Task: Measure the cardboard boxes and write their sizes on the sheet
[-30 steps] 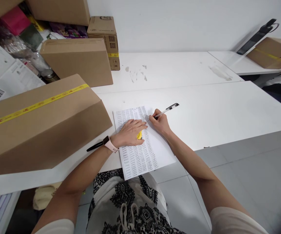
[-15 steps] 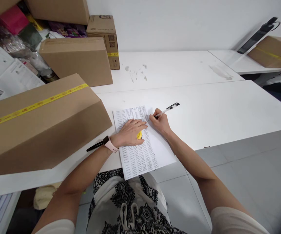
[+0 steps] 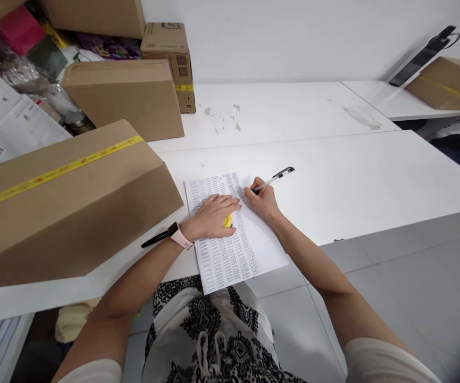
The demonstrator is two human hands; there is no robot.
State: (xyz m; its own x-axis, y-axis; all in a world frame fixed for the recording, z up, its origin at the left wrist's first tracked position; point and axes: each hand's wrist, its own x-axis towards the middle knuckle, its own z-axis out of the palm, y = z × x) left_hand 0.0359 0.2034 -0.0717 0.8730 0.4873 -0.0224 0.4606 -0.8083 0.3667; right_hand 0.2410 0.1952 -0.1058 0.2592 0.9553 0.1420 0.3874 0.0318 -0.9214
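Note:
A sheet of paper (image 3: 230, 255) covered in columns of writing lies at the desk's front edge, its lower part jutting past it. My left hand (image 3: 216, 217) rests on the sheet with fingers stretched out. Between its thumb and fingers shows a small yellow thing (image 3: 228, 220), mostly hidden by the hand, so its kind is unclear. Closed around a pen (image 3: 273, 178) with a clear barrel and black end is my right hand (image 3: 262, 201), at the sheet's upper right. The pen's tip is hidden behind the fingers. A black pen (image 3: 155, 239) lies near my left wrist.
A large cardboard box (image 3: 74, 207) with yellow tape fills the desk's left side, close to my left arm. Further boxes (image 3: 126, 98) and packaged goods stand behind it. At the far right, another taped box (image 3: 447, 82) sits beside a dark upright object (image 3: 423, 56).

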